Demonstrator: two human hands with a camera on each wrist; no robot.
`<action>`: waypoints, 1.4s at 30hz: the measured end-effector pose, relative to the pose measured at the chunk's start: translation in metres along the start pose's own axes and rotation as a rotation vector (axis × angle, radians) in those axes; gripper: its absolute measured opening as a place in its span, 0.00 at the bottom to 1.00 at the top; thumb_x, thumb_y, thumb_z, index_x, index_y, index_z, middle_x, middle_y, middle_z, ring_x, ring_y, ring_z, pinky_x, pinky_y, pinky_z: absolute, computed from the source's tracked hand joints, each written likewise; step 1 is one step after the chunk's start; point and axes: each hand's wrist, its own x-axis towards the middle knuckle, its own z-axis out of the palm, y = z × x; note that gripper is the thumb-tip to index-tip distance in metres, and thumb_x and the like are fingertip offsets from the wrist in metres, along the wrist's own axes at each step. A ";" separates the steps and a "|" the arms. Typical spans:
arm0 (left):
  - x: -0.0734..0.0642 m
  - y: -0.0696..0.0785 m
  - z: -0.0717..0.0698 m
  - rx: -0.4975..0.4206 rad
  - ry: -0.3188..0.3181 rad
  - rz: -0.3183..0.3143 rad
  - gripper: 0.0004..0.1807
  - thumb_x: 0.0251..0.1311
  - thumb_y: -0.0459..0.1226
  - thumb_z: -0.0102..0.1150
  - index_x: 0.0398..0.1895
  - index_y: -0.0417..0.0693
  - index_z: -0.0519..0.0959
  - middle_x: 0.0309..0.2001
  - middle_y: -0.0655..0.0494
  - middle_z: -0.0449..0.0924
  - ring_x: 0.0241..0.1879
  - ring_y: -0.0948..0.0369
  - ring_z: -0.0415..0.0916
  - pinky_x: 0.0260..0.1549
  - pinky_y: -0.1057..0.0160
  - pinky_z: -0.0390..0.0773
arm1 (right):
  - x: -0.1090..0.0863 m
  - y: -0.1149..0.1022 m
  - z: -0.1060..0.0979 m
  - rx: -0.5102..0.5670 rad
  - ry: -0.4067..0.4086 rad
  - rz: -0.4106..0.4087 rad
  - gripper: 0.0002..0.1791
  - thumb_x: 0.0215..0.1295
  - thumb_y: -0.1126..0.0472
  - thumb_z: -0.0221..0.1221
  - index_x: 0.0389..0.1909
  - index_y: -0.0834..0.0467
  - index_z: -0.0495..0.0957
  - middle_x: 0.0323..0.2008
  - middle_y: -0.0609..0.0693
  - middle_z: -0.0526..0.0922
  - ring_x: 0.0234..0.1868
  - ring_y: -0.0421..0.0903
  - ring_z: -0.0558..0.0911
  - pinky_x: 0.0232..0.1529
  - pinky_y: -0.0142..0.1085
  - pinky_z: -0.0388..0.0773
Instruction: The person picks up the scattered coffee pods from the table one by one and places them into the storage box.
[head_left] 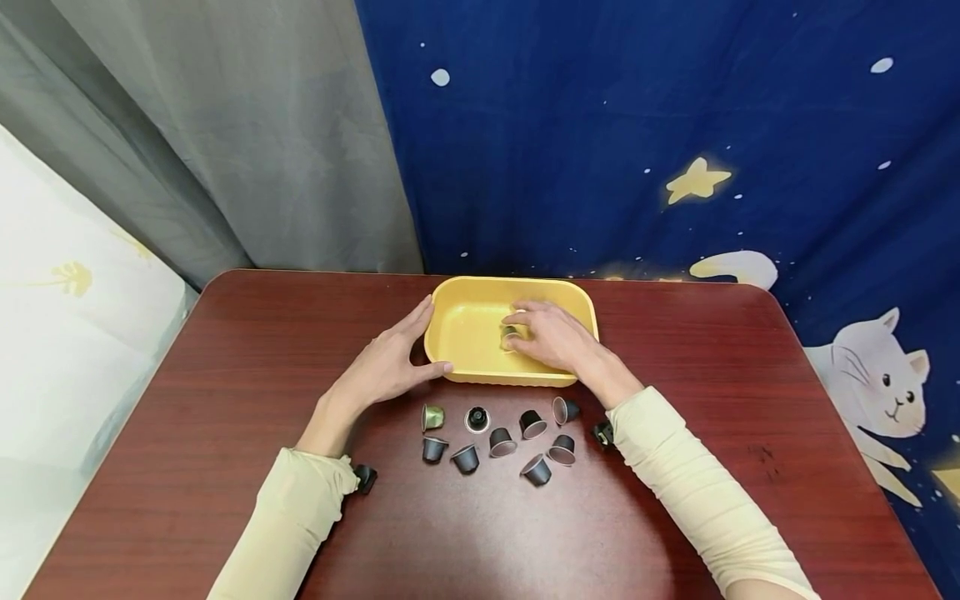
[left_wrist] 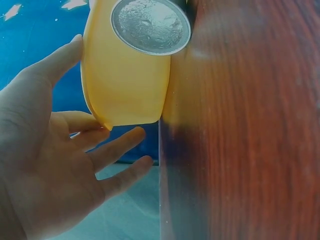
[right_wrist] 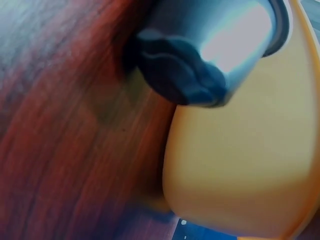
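hiding part of capsule (head_left: 510, 332), right grip (head_left: 553, 335) inside yellow tray (head_left: 467, 333)

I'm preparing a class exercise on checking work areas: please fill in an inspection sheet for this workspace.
Surface: reddish-brown table, wood-grained.
Job's things: yellow tray; before it, one green capsule and eight dark capsules; inside it, another capsule.
Clutter: nothing seen.
Grippers: bare left hand touches the tray's left end; bare right hand is inside the tray at that capsule, grip unclear.
Cables: nothing seen.
Surroundings: grey curtain, blue printed curtain.
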 end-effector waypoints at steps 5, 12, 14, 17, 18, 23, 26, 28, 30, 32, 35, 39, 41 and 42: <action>-0.001 0.000 0.000 0.007 -0.003 0.000 0.56 0.57 0.65 0.60 0.80 0.49 0.48 0.80 0.65 0.39 0.74 0.55 0.54 0.67 0.48 0.63 | -0.002 -0.002 -0.001 -0.015 0.020 -0.023 0.22 0.67 0.47 0.63 0.57 0.54 0.82 0.66 0.58 0.74 0.69 0.55 0.69 0.71 0.48 0.58; -0.002 -0.001 -0.001 0.024 0.005 -0.001 0.56 0.57 0.65 0.61 0.80 0.48 0.49 0.80 0.64 0.41 0.74 0.55 0.55 0.67 0.49 0.63 | -0.009 -0.006 -0.006 -0.035 0.051 -0.051 0.23 0.67 0.46 0.63 0.57 0.53 0.82 0.66 0.58 0.74 0.69 0.55 0.69 0.70 0.48 0.59; -0.002 -0.001 -0.001 0.031 0.011 -0.003 0.56 0.56 0.65 0.61 0.80 0.48 0.50 0.80 0.64 0.41 0.74 0.55 0.55 0.66 0.49 0.64 | -0.010 -0.007 -0.008 -0.039 0.058 -0.057 0.23 0.67 0.46 0.63 0.57 0.54 0.82 0.66 0.57 0.74 0.69 0.55 0.69 0.70 0.48 0.60; -0.002 -0.002 -0.002 0.041 0.020 -0.006 0.56 0.56 0.66 0.61 0.79 0.48 0.50 0.79 0.64 0.42 0.74 0.55 0.56 0.66 0.49 0.64 | -0.011 -0.007 -0.009 -0.049 0.064 -0.064 0.23 0.67 0.47 0.63 0.58 0.54 0.82 0.66 0.57 0.74 0.68 0.55 0.70 0.70 0.49 0.60; -0.001 -0.002 -0.001 0.043 0.022 -0.004 0.56 0.56 0.66 0.60 0.79 0.48 0.51 0.79 0.63 0.43 0.74 0.55 0.56 0.66 0.48 0.65 | -0.012 -0.007 -0.010 -0.054 0.063 -0.066 0.23 0.67 0.47 0.62 0.59 0.54 0.81 0.66 0.57 0.74 0.68 0.55 0.70 0.70 0.49 0.60; -0.001 -0.001 -0.001 0.045 0.031 -0.001 0.55 0.55 0.67 0.60 0.79 0.49 0.52 0.79 0.60 0.47 0.72 0.53 0.59 0.64 0.47 0.67 | -0.016 -0.008 -0.011 -0.066 0.053 -0.056 0.25 0.68 0.47 0.61 0.63 0.53 0.78 0.66 0.56 0.73 0.68 0.56 0.70 0.69 0.48 0.61; -0.002 -0.001 -0.001 0.040 0.033 -0.007 0.54 0.55 0.67 0.61 0.79 0.50 0.55 0.79 0.61 0.47 0.71 0.53 0.61 0.63 0.46 0.68 | -0.020 -0.009 -0.013 -0.067 0.068 -0.059 0.27 0.68 0.46 0.61 0.64 0.53 0.77 0.66 0.56 0.74 0.67 0.56 0.71 0.69 0.48 0.62; -0.002 -0.001 0.000 0.034 0.032 -0.010 0.54 0.55 0.67 0.61 0.78 0.51 0.56 0.79 0.63 0.47 0.71 0.52 0.61 0.63 0.45 0.68 | -0.024 -0.010 -0.014 -0.079 0.083 -0.072 0.27 0.67 0.46 0.62 0.64 0.53 0.77 0.66 0.56 0.74 0.66 0.56 0.72 0.68 0.48 0.63; -0.002 0.000 0.000 0.035 0.033 -0.009 0.54 0.55 0.67 0.61 0.78 0.51 0.56 0.79 0.63 0.47 0.71 0.52 0.61 0.62 0.45 0.68 | -0.029 -0.011 -0.015 -0.094 0.095 -0.086 0.28 0.67 0.47 0.62 0.65 0.53 0.76 0.65 0.56 0.74 0.65 0.56 0.72 0.67 0.48 0.64; -0.002 -0.001 0.000 0.041 0.036 -0.009 0.55 0.54 0.68 0.61 0.79 0.51 0.55 0.79 0.63 0.47 0.71 0.53 0.61 0.62 0.46 0.69 | -0.034 -0.011 -0.016 -0.112 0.103 -0.103 0.29 0.66 0.47 0.62 0.65 0.53 0.76 0.65 0.56 0.74 0.65 0.56 0.72 0.67 0.48 0.64; -0.002 -0.002 0.000 0.049 0.044 -0.004 0.55 0.54 0.68 0.61 0.79 0.50 0.54 0.79 0.62 0.47 0.71 0.52 0.61 0.62 0.46 0.68 | -0.039 -0.013 -0.018 -0.115 0.119 -0.131 0.29 0.67 0.47 0.62 0.65 0.54 0.75 0.65 0.57 0.74 0.66 0.55 0.72 0.68 0.49 0.63; -0.003 -0.003 -0.001 0.031 0.044 0.009 0.55 0.55 0.67 0.61 0.79 0.48 0.54 0.79 0.60 0.47 0.73 0.53 0.58 0.65 0.47 0.66 | -0.045 -0.014 -0.021 -0.121 0.134 -0.152 0.28 0.67 0.47 0.62 0.65 0.54 0.76 0.65 0.58 0.74 0.66 0.55 0.71 0.68 0.50 0.62; -0.003 -0.003 0.000 0.020 0.041 0.013 0.55 0.55 0.66 0.61 0.78 0.47 0.55 0.79 0.59 0.48 0.73 0.54 0.57 0.66 0.48 0.64 | -0.049 -0.015 -0.021 -0.124 0.136 -0.152 0.28 0.67 0.47 0.62 0.65 0.53 0.76 0.65 0.57 0.74 0.66 0.55 0.71 0.68 0.50 0.62; -0.003 -0.003 0.000 0.019 0.039 0.012 0.55 0.55 0.66 0.61 0.78 0.48 0.55 0.79 0.59 0.48 0.73 0.54 0.57 0.66 0.48 0.64 | -0.051 -0.015 -0.022 -0.125 0.137 -0.150 0.28 0.67 0.46 0.62 0.65 0.53 0.76 0.65 0.57 0.74 0.66 0.55 0.71 0.68 0.49 0.62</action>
